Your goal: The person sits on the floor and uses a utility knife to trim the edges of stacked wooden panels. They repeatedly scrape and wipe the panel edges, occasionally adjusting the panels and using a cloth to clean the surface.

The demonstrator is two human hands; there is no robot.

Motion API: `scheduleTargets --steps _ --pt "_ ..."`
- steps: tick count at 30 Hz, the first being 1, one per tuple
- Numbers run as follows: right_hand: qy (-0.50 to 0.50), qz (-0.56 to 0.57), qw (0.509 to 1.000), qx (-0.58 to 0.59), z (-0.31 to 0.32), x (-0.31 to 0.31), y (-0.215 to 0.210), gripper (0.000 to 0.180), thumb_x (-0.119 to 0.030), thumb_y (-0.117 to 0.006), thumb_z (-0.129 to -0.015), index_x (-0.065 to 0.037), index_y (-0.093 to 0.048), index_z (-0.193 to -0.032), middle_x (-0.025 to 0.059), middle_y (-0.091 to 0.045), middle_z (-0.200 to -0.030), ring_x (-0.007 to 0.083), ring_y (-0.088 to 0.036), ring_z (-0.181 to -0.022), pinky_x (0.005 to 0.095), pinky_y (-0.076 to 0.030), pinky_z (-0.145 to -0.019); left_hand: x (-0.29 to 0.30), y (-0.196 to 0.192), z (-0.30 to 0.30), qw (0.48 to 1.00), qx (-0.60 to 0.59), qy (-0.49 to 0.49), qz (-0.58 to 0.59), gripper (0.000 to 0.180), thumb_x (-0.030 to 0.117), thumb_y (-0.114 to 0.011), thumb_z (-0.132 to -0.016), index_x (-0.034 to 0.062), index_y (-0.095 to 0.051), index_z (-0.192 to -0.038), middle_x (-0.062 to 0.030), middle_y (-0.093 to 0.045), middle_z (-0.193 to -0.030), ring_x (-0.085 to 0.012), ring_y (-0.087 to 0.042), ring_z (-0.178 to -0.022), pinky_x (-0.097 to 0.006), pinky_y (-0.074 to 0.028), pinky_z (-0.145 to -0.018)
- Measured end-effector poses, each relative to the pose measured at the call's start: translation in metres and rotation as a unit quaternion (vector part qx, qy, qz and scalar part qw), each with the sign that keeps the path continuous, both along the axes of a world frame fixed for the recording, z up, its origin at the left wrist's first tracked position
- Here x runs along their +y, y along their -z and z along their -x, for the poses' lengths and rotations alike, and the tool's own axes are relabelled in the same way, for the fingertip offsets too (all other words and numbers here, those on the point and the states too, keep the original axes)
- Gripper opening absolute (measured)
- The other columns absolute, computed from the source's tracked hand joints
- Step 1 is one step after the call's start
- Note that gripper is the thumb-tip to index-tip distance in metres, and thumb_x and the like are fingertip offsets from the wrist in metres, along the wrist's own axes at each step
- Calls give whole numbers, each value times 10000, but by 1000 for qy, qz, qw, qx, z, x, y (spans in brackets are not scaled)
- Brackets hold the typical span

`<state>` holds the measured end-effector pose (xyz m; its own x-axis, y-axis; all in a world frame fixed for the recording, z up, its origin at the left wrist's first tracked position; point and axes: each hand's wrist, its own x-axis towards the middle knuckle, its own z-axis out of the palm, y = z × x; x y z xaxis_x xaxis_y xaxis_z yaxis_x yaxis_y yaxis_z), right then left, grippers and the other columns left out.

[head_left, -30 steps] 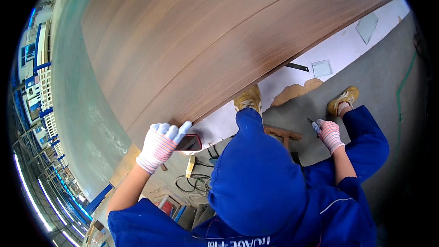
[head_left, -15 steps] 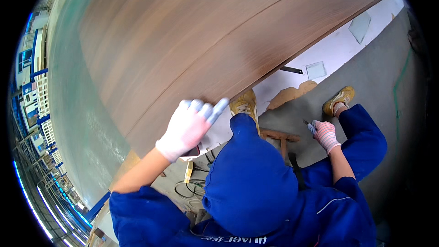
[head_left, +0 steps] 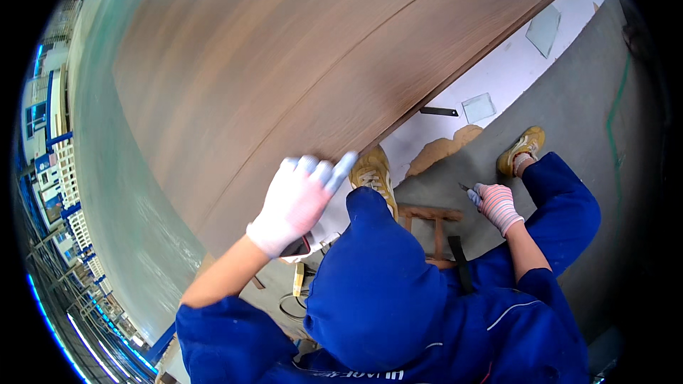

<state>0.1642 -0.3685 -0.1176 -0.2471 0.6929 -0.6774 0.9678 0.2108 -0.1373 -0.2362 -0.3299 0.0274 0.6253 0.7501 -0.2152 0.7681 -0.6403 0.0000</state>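
Fingers (head_left: 313, 168) of the gloved left hand (head_left: 299, 203) lie spread and flat against the lower edge of a large brown wood-grain panel (head_left: 306, 64), pinching nothing; a dark red object (head_left: 297, 247) shows just beneath the palm, and whether the hand touches it cannot be told. The right hand (head_left: 496, 206), in a striped glove, is pressed closed around a small blade tool (head_left: 467, 190) whose thin tip pokes out toward the panel; it is held well apart from the panel, above the grey floor (head_left: 569, 114).

The panel fills the upper middle of the view, its straight edge running diagonally from lower left to upper right. Along that edge lies a white sheet (head_left: 498, 75) with a dark flat strip (head_left: 438, 111) and two pale square pieces (head_left: 478, 107) on it, and a tan patch (head_left: 441, 148) where the sheet meets the floor. To the left of the panel stretches a pale greenish surface (head_left: 107, 171), with blue-framed structures (head_left: 50, 192) at the rim.

Between the hands, the person's blue-clad knee (head_left: 377, 277) rises and hides part of the floor. A tan shoe (head_left: 373, 171) rests by the panel edge, another (head_left: 523, 148) farther right. A small wooden stool (head_left: 430, 220) stands between the legs, and cables (head_left: 292, 302) lie on the floor below the left forearm.
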Motion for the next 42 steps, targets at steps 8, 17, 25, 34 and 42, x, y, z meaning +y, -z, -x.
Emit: scheduleTargets --steps 8,17,25,34,42 --pt "-10 13 1000 16 4 -3 4 335 -373 -496 -899 -87 -636 -798 170 -643 -726 355 -624 -711 451 -480 -661 34 5 -34 1000 -21 -1 9 671 122 -578 -688 58 -434 -1339 -48 -525 -812 -225 -523 -778 -355 -402 -654" --pt "-11 -5 999 40 14 2 -9 334 -370 -484 -906 -96 -637 -792 162 -636 -689 348 -628 -683 450 -485 -638 23 2 -23 1000 -13 -3 2 667 127 -609 -691 86 -452 -1337 -35 -506 -767 -213 -503 -726 -360 -397 -649" --pt "-23 -2 999 46 15 2 -5 336 -372 -483 -908 -104 -624 -762 150 -630 -669 346 -628 -682 454 -478 -626 61 4 -59 999 -19 25 -26 660 119 -576 -712 61 -423 -1352 -46 -514 -795 -216 -512 -755 -350 -406 -653" --pt "-10 -45 995 88 15 7 -14 307 -332 -509 -898 -85 -611 -748 168 -602 -635 368 -603 -639 462 -467 -595 50 -2 -52 1000 -2 3 9 746 125 -607 -671 69 -388 -1382 -57 -499 -798 -238 -499 -780 -367 -395 -696" --pt "-17 -33 996 77 15 3 -12 302 -326 -508 -898 -92 -611 -737 142 -631 -668 347 -624 -664 458 -477 -606 65 0 -70 998 11 39 -39 666 123 -564 -714 29 -409 -1355 -47 -529 -828 -212 -522 -791 -341 -415 -669"
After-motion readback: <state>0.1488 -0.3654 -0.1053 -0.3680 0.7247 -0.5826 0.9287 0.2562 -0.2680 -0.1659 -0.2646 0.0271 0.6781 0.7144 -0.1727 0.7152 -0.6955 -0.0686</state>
